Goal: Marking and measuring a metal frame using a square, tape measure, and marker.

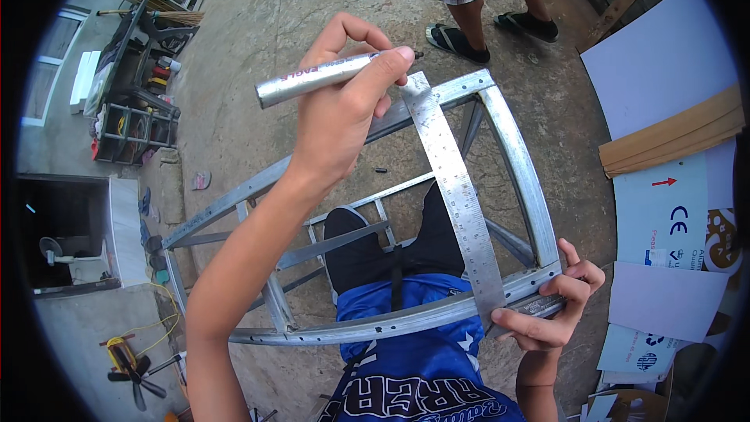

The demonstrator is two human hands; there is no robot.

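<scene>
My left hand (344,101) is closed round a silver marker pen (312,80), its dark tip pointing right, just above the far end of a steel square's ruled blade (457,187). The blade lies across a metal frame (320,334) made of square tubing, from its far rail to its near rail. At the near rail my right hand (551,305) grips the square's end, thumb near the blade and fingers curled round the tube and the square's dark stock. Dark marks dot the tubing. The frame stands round my legs.
Another person's legs in sandals (461,43) stand beyond the frame. White sheets (664,281) and a brown board (672,137) lean at the right. A shelf of tools (137,121) stands left, above a fan (137,375) and yellow cord. A small black cylinder (380,169) lies on the concrete floor.
</scene>
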